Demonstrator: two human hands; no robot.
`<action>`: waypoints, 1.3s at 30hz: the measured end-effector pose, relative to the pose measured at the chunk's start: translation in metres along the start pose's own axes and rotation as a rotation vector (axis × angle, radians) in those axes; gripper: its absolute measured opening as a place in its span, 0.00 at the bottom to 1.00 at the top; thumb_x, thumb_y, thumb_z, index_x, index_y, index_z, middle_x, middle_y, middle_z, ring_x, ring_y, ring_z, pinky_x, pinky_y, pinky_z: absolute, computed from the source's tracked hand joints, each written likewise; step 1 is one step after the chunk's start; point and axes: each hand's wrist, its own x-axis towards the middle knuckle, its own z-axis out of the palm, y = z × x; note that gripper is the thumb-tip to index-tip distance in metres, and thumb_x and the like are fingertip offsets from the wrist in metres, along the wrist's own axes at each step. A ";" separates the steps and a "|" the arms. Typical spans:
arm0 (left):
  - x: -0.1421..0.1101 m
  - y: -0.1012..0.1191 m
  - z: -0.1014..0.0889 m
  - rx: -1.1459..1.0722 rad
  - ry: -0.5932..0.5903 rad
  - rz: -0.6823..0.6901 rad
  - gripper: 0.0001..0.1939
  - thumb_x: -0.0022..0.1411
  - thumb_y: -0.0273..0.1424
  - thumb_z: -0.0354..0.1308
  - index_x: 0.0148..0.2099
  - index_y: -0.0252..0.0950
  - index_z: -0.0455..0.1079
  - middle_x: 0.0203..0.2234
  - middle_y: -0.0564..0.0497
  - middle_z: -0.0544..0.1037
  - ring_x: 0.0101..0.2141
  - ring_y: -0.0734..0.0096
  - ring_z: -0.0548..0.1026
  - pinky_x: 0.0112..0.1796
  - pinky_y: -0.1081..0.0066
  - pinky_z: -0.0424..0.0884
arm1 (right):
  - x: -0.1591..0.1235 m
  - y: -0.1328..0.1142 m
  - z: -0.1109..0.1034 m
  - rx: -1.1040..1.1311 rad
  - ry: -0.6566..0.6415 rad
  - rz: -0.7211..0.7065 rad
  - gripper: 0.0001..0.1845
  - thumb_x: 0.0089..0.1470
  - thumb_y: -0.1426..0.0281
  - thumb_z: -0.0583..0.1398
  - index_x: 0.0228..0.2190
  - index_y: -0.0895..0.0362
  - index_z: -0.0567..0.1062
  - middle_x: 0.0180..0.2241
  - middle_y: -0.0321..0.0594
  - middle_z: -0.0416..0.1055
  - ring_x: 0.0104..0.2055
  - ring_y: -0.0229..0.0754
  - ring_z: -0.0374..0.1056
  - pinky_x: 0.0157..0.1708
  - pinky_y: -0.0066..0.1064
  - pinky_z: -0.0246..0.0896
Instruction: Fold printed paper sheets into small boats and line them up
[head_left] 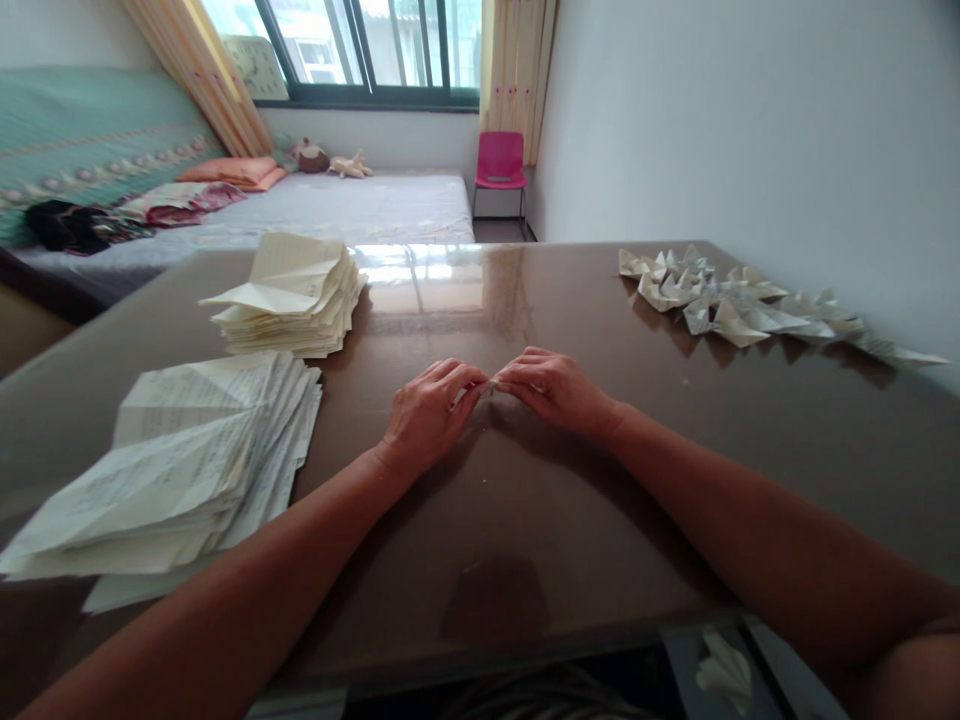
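Over the middle of the table, my left hand (429, 408) and my right hand (556, 388) meet at their fingertips. Both are closed in a pinch on a small piece of folded paper (492, 386), most of which the fingers hide. To the left of my left hand lies a stack of creased printed paper sheets (187, 440). Behind that is a second stack of creased, yellowish sheets (292, 300). Several folded paper pieces with pointed tips (720, 300) sit in a group at the far right, well away from my right hand.
The glossy brown table (420, 560) reflects the window (367, 45). A white wall (712, 120) runs along the right side. Beyond the table stand a bed (375, 210) and a pink chair (501, 162). Below the near edge, a pale folded paper (724, 668) shows.
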 end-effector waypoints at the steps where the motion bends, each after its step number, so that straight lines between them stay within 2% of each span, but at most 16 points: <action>1: 0.000 0.000 0.000 -0.008 0.002 -0.005 0.10 0.67 0.36 0.50 0.41 0.40 0.71 0.36 0.52 0.76 0.34 0.74 0.72 0.33 0.77 0.67 | 0.000 0.001 0.001 0.017 0.008 0.000 0.14 0.62 0.65 0.54 0.39 0.55 0.78 0.37 0.41 0.78 0.40 0.42 0.68 0.42 0.32 0.62; 5: 0.001 -0.004 0.000 -0.056 0.025 -0.046 0.10 0.66 0.36 0.50 0.40 0.39 0.71 0.34 0.53 0.76 0.35 0.73 0.72 0.32 0.77 0.67 | 0.002 0.007 0.003 0.105 0.078 0.032 0.13 0.61 0.65 0.55 0.37 0.55 0.79 0.35 0.41 0.78 0.38 0.41 0.69 0.42 0.32 0.62; 8: 0.002 -0.010 0.002 -0.118 0.068 -0.103 0.10 0.65 0.37 0.51 0.39 0.39 0.70 0.33 0.53 0.76 0.33 0.74 0.73 0.30 0.77 0.67 | 0.002 0.011 0.004 0.189 0.127 0.133 0.12 0.59 0.64 0.56 0.35 0.56 0.79 0.34 0.38 0.78 0.35 0.39 0.70 0.38 0.29 0.63; 11: 0.004 -0.015 0.005 -0.163 0.089 -0.158 0.09 0.64 0.37 0.52 0.38 0.39 0.70 0.33 0.54 0.77 0.33 0.74 0.74 0.29 0.77 0.67 | 0.002 0.015 0.003 0.300 0.104 0.254 0.10 0.57 0.66 0.58 0.35 0.56 0.78 0.31 0.36 0.77 0.30 0.37 0.70 0.34 0.27 0.65; 17: 0.006 -0.021 0.005 -0.173 0.053 -0.225 0.06 0.61 0.34 0.54 0.38 0.39 0.69 0.32 0.54 0.78 0.33 0.73 0.76 0.31 0.76 0.70 | 0.001 0.023 -0.002 0.349 0.066 0.360 0.05 0.49 0.71 0.60 0.31 0.57 0.74 0.29 0.36 0.75 0.31 0.37 0.71 0.34 0.27 0.67; 24: 0.008 -0.033 0.001 0.022 -0.051 -0.322 0.05 0.58 0.33 0.55 0.36 0.40 0.69 0.31 0.55 0.78 0.24 0.73 0.73 0.29 0.72 0.68 | -0.002 0.038 -0.006 0.287 0.042 0.407 0.06 0.46 0.73 0.59 0.29 0.58 0.75 0.30 0.37 0.76 0.27 0.36 0.70 0.29 0.27 0.65; 26: 0.008 -0.033 0.001 0.052 -0.060 -0.281 0.05 0.58 0.32 0.54 0.38 0.40 0.69 0.33 0.54 0.78 0.26 0.72 0.73 0.30 0.71 0.69 | -0.002 0.038 -0.005 0.289 0.042 0.408 0.05 0.45 0.73 0.60 0.29 0.58 0.75 0.30 0.38 0.77 0.26 0.36 0.69 0.28 0.26 0.65; 28: 0.007 -0.029 0.000 0.072 -0.053 -0.168 0.09 0.58 0.30 0.53 0.42 0.40 0.68 0.39 0.51 0.77 0.35 0.67 0.75 0.36 0.69 0.71 | -0.002 0.035 -0.004 0.267 0.038 0.397 0.05 0.45 0.72 0.60 0.29 0.58 0.75 0.30 0.37 0.77 0.26 0.35 0.69 0.29 0.26 0.65; 30: 0.005 -0.023 -0.001 0.089 -0.057 -0.015 0.13 0.58 0.28 0.53 0.47 0.40 0.67 0.48 0.48 0.73 0.47 0.62 0.71 0.46 0.64 0.69 | -0.002 0.030 -0.002 0.237 0.029 0.374 0.05 0.46 0.72 0.61 0.29 0.58 0.75 0.29 0.37 0.77 0.27 0.36 0.69 0.29 0.26 0.64; 32: 0.004 -0.017 -0.002 0.114 -0.078 0.113 0.18 0.57 0.28 0.54 0.52 0.40 0.66 0.55 0.46 0.68 0.55 0.58 0.64 0.53 0.59 0.64 | -0.002 0.025 -0.001 0.214 0.020 0.356 0.04 0.46 0.71 0.61 0.29 0.57 0.75 0.29 0.36 0.77 0.28 0.36 0.69 0.30 0.27 0.63; 36: 0.002 -0.007 -0.004 0.207 -0.077 0.256 0.28 0.58 0.28 0.56 0.61 0.45 0.60 0.62 0.45 0.58 0.62 0.55 0.54 0.58 0.54 0.55 | -0.002 0.021 0.000 0.189 0.019 0.345 0.04 0.46 0.72 0.60 0.29 0.57 0.74 0.28 0.35 0.76 0.27 0.36 0.68 0.30 0.26 0.62; 39: 0.003 -0.005 -0.003 0.272 -0.072 0.307 0.23 0.60 0.26 0.55 0.57 0.47 0.65 0.62 0.47 0.59 0.63 0.55 0.53 0.59 0.52 0.52 | -0.002 0.021 -0.001 0.199 0.020 0.324 0.04 0.46 0.72 0.60 0.29 0.57 0.74 0.28 0.35 0.76 0.27 0.35 0.68 0.30 0.26 0.62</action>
